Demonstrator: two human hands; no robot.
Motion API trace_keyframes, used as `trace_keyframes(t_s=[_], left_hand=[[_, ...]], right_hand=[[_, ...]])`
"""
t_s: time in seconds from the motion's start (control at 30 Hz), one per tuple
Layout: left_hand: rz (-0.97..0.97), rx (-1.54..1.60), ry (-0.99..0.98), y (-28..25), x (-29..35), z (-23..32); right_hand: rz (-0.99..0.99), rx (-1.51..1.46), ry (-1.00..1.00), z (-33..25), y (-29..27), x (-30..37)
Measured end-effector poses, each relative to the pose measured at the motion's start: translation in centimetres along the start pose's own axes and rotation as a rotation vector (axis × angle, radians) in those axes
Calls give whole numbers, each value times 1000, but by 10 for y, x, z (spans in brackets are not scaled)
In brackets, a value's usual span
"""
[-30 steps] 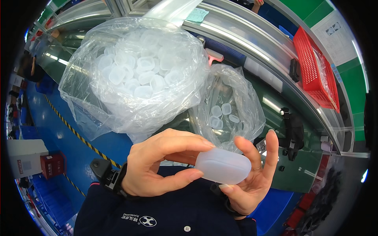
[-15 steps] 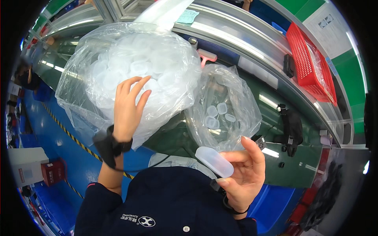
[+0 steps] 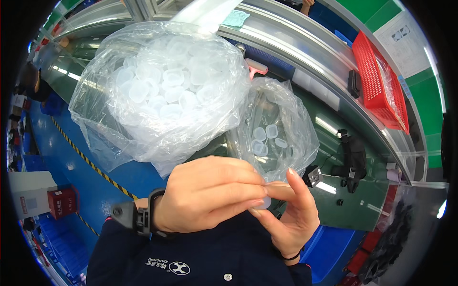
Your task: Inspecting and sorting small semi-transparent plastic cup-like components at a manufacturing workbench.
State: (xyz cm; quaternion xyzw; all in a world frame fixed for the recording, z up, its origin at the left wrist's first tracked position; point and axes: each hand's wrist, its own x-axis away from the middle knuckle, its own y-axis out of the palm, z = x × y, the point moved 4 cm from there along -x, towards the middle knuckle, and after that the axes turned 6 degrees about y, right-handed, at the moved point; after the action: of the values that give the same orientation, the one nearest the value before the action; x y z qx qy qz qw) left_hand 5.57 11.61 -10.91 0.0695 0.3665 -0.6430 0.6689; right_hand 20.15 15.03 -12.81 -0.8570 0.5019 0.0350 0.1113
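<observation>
In front of my chest, my right hand (image 3: 292, 214) pinches a translucent oval plastic cap (image 3: 265, 204) between thumb and fingers. My left hand (image 3: 212, 193) closes on the same cap from the left, its fingers pressed together and covering most of it. Only a rounded lower end of the cap shows between the two hands. Beyond my left hand stands a large clear bag (image 3: 119, 138) heaped with similar caps (image 3: 174, 93). A smaller clear bag (image 3: 303, 119) lies open to its right, with several caps (image 3: 272, 131) inside.
A pink-handled scraper (image 3: 257, 68) rests behind the bags. A red perforated basket (image 3: 377, 90) sits on the ledge at the far right. Black strapped gear (image 3: 352, 157) lies on the green table (image 3: 350, 202). A blue bin (image 3: 329, 255) is below my right side.
My left hand has left the large bag and come down and right to the cap in my right hand. Its fingers, spread before, are now closed. The view has shifted slightly.
</observation>
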Motion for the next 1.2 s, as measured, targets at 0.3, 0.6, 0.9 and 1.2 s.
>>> trace_keyframes(t_s=[0.3, 0.6, 0.9, 1.2], left_hand=[[157, -227, -314, -52, 60, -4], [-471, -650, -1003, -50, 233, -60], [53, -418, -859, -70, 110, -52], [97, -952, -465, -77, 52, -170]], right_hand=[[-159, -288, -31, -3, -3, -2], [-265, -570, -106, -1, -2, -4], [-86, -372, -85, 9, -7, -1], [-8, -562, 282, 21, 1, -1]])
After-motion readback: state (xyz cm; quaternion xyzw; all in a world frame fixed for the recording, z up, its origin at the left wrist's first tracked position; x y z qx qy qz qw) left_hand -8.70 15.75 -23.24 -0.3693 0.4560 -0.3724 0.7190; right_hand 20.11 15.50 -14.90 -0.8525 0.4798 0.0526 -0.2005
